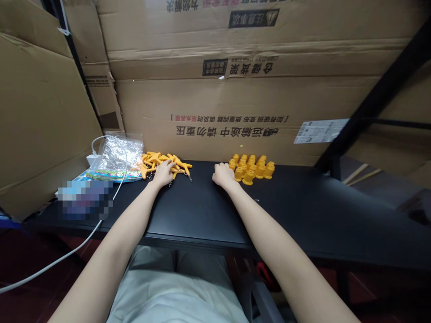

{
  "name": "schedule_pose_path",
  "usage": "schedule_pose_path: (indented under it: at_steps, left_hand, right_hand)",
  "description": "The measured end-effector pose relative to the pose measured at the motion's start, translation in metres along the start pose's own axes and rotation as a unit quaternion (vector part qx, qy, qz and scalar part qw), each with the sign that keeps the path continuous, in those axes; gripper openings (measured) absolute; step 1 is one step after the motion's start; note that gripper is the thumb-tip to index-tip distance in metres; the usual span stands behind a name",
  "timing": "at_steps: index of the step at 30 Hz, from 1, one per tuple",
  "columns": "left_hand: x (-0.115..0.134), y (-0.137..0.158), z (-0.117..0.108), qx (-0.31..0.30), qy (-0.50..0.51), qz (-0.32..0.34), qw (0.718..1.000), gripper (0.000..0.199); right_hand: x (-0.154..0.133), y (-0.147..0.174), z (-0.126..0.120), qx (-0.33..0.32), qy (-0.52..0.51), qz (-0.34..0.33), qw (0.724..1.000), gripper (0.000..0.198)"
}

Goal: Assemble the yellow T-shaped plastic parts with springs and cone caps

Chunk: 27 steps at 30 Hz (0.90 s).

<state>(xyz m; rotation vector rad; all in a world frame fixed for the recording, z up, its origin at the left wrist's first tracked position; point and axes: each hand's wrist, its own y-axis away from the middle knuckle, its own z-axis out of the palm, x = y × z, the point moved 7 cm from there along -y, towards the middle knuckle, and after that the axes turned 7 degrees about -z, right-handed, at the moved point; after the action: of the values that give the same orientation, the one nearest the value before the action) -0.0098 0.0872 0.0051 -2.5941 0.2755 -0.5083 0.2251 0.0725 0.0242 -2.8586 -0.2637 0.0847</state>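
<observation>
While my left hand (164, 173) lies spread on piled orange plastic T-handles with metal spirals (155, 157) and my curled right hand (223, 175), contents undeterminable, sits beside yellow flanged plastic cylinders (248, 176), I judge this picking, one handle's isolation being required next.

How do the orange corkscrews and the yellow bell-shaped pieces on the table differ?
The corkscrews lie jumbled, while the bell-shaped pieces stand upright. The corkscrews have branching handles and metal spirals; the bell-shaped pieces are stubby with flared bases. Both rest on the black tabletop.
</observation>
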Motion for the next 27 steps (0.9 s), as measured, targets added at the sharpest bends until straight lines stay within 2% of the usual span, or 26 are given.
schedule_pose_path:
  at_steps: [4, 6, 13, 16, 19, 21, 24, 27]
  left_hand:
    - [-0.005, -0.004, -0.004, 0.029, 0.040, 0.000, 0.999, 0.031]
    - [-0.008, -0.006, -0.007, 0.040, 0.050, -0.005, 0.998, 0.027]
    - [-0.009, -0.008, -0.004, 0.030, 0.043, -0.004, 0.999, 0.016]
    - [-0.009, -0.008, -0.008, 0.053, 0.058, -0.011, 0.997, 0.015]
    - [-0.008, -0.006, -0.022, 0.118, 0.064, -0.013, 0.991, 0.013]
    - [-0.006, -0.004, -0.029, 0.152, 0.068, -0.015, 0.986, 0.014]
    - [-0.005, -0.003, -0.033, 0.155, 0.089, -0.023, 0.984, 0.018]
    - [0.000, -0.004, -0.030, 0.133, 0.118, -0.004, 0.984, 0.020]
  right_hand:
    - [-0.002, -0.007, 0.006, 0.068, -0.121, -0.034, 0.990, 0.049]
    - [0.001, -0.010, 0.013, 0.084, -0.178, -0.017, 0.980, 0.053]
    - [0.005, -0.015, 0.040, 0.016, -0.302, 0.065, 0.951, 0.072]
    - [0.003, -0.014, 0.041, -0.010, -0.290, 0.074, 0.954, 0.065]
    - [-0.006, -0.014, 0.042, -0.047, -0.239, 0.032, 0.969, 0.043]
    - [-0.013, -0.014, 0.041, -0.041, -0.202, -0.015, 0.978, 0.034]
    - [-0.022, -0.013, 0.037, -0.006, -0.186, -0.084, 0.979, 0.036]
    - [-0.033, -0.011, 0.034, 0.015, -0.200, -0.163, 0.966, 0.038]
